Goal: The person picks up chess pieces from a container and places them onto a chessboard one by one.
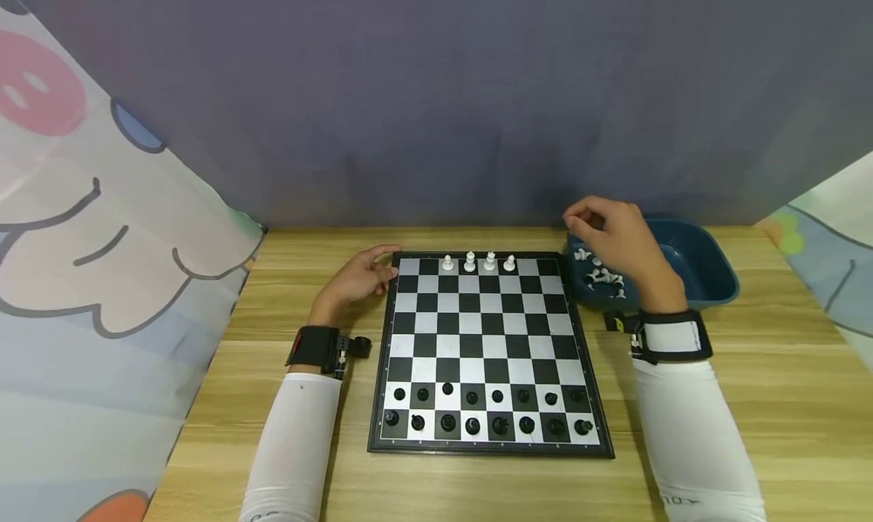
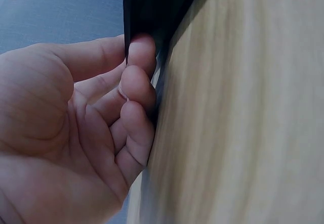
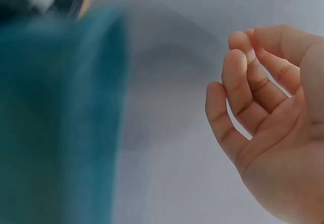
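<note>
In the head view, a black-and-white chessboard (image 1: 470, 325) lies on the wooden table. My left hand (image 1: 358, 278) is at its far left corner; in the left wrist view, the thumb and curled fingers (image 2: 136, 90) grip the board's dark edge (image 2: 152, 11). My right hand (image 1: 621, 238) hovers above a dark blue basin (image 1: 716, 279) holding several white chess pieces (image 1: 603, 276). Its fingers are loosely bent, thumb close to the index fingertip, with no piece visible between them. Several white chess pieces (image 1: 490, 261) stand on the board's far row.
Black chess pieces (image 1: 472, 426) fill the two rows nearest me. A grey cloth wall (image 1: 436, 128) rises directly behind the table (image 1: 771, 401). On the left hangs a sheet with cartoon drawings (image 1: 102, 279). The basin stands beside the board's far right corner.
</note>
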Demonstrator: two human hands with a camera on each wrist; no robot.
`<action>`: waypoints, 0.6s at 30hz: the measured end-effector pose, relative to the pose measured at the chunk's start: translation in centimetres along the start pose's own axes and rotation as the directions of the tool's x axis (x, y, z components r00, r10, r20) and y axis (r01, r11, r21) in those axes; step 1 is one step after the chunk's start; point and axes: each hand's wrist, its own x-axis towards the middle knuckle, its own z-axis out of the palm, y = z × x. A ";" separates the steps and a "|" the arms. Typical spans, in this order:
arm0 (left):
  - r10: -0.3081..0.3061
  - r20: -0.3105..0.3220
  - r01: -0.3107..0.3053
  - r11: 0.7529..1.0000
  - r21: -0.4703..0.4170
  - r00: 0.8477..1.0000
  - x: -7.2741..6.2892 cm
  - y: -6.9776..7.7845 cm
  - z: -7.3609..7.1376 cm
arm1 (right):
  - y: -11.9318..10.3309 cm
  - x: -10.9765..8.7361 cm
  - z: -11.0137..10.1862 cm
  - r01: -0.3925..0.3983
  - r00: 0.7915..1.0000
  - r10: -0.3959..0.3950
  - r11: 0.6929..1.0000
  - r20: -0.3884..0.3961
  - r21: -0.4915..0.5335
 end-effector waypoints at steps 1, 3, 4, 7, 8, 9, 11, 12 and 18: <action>0.001 -0.001 -0.001 1.000 -0.001 1.000 -0.1 0.0 0.0 | 0.7 -0.4 -0.2 -0.020 1.000 0.020 1.000 -0.002 -0.007; 0.007 -0.001 -0.007 1.000 0.004 1.000 -0.2 -0.1 -0.1 | 2.0 -1.0 -0.5 -0.049 0.999 0.049 0.998 0.002 -0.029; 0.011 -0.001 -0.011 1.000 0.008 1.000 -0.2 -0.1 -0.1 | 2.7 -1.3 -0.5 -0.061 0.998 0.061 0.997 0.010 -0.040; 0.022 -0.005 -0.021 1.000 0.020 1.000 -0.1 -0.1 0.0 | 4.4 -1.6 -0.5 -0.082 0.995 0.086 0.994 0.054 -0.079; 0.024 -0.007 -0.024 0.999 0.027 1.000 0.0 -0.2 0.0 | 4.9 -1.7 -0.4 -0.087 0.993 0.094 0.992 0.072 -0.088; 0.026 -0.007 -0.026 0.999 0.032 1.000 0.0 -0.2 0.0 | 5.3 -1.7 -0.4 -0.092 0.991 0.101 0.991 0.091 -0.096; 0.025 -0.007 -0.024 0.999 0.035 1.000 0.0 -0.2 0.0 | 6.0 -1.7 -0.3 -0.104 0.984 0.119 0.988 0.134 -0.118; 0.022 -0.007 -0.021 0.999 0.038 1.000 0.0 -0.2 0.0 | 6.4 -1.6 -0.3 -0.107 0.979 0.127 0.986 0.162 -0.130; 0.003 -0.011 -0.003 1.000 0.025 1.000 0.0 -0.1 0.0 | 7.9 -1.6 -0.2 -0.147 0.921 0.209 0.968 0.330 -0.202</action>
